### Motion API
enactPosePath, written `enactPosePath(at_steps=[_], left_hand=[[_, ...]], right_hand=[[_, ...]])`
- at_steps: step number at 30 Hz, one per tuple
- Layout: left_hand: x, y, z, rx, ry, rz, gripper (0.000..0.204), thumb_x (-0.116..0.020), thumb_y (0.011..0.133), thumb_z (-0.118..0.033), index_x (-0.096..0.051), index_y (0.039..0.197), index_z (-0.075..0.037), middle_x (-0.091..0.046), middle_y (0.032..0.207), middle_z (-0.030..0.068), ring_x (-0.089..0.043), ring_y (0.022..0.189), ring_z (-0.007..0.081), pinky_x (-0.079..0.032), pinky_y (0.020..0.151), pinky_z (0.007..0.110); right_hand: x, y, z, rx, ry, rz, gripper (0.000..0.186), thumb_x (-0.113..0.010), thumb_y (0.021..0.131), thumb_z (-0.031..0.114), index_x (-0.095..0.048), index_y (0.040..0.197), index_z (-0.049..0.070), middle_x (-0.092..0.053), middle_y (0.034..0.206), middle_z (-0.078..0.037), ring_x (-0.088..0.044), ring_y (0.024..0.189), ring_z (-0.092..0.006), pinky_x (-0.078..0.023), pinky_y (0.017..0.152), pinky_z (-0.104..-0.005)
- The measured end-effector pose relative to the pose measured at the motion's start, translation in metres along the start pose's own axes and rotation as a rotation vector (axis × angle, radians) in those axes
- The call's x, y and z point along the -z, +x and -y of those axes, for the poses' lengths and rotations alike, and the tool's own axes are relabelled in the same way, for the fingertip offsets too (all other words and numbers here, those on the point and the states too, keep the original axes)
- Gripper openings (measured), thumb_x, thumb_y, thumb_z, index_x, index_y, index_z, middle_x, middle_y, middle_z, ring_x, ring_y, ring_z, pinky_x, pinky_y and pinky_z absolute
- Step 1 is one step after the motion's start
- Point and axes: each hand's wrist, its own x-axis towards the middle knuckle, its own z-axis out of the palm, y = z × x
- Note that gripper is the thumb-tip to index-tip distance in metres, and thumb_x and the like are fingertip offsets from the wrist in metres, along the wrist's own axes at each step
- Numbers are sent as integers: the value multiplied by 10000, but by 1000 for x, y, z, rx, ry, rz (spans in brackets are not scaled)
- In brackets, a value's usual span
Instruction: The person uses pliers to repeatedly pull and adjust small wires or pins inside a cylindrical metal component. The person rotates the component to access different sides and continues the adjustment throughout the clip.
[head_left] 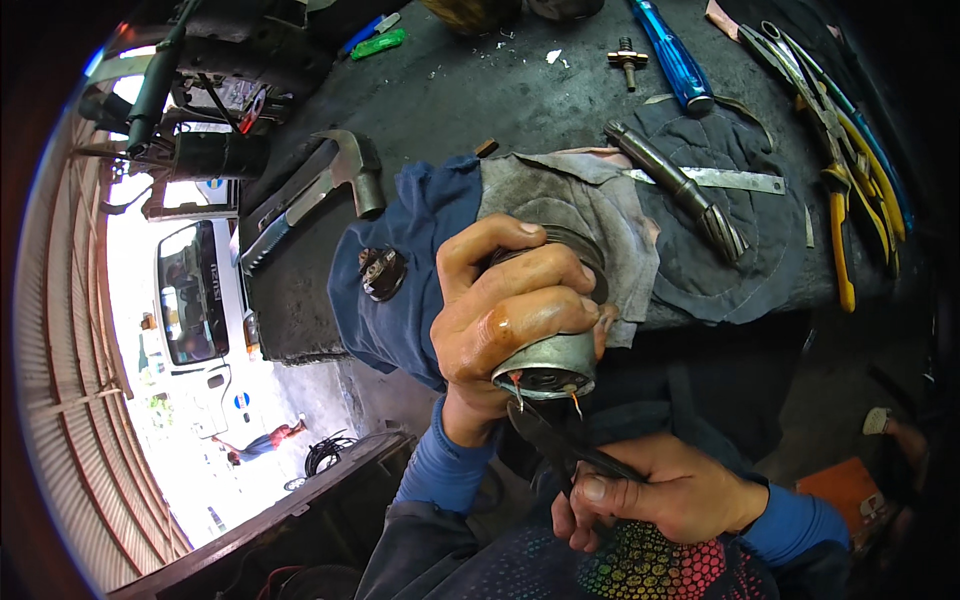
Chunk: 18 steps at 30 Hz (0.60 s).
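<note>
My left hand (520, 300) is wrapped round a silver metal cylinder (548, 356), its open end tilted toward me. Two short wires with bare ends stick out of that end; the left one is reddish, and a wet brown smear shows on my knuckles. Below it, my right hand (665, 490) is closed on the handles of dark pliers (548, 440), whose tip is right by the reddish wire. Whether the jaws touch the wire, I cannot tell. Under my left hand lie a grey rag (625, 225) and a blue cloth (415, 225) carrying a small dark metal part (382, 273).
On the dark workbench (450, 90) a claw hammer (355, 175) lies left. To the right are a fluted metal cutter (685, 190), a steel ruler (735, 180), a blue-handled screwdriver (675, 55) and yellow-handled pliers (840, 230). A white truck (195, 300) stands outside, with a person (265, 443) near it.
</note>
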Motion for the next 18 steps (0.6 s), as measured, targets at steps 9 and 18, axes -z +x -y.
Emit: enactPosePath(at_steps=[9, 18], left_hand=[[2, -1, -3, 1, 2, 27, 349, -993, 699, -171, -796, 985, -199, -810, 1008, -16, -649, 1157, 297, -529, 1009, 416], [4, -4, -3, -34, -4, 55, 345, -968, 718, -153, -786, 1007, -209, -814, 1051, -23, -650, 1173, 297, -538, 1018, 405]], right_hand=[[3, -3, 13, -99, 141, 59, 398, -572, 1221, 348, -718, 1125, -10, -774, 1052, -85, -765, 886, -152, -608, 759, -302], [-1, -6, 13, -174, 130, -27, 421, -597, 1209, 385, -695, 1053, 7, -728, 934, -54, -716, 746, -137, -562, 632, -296]])
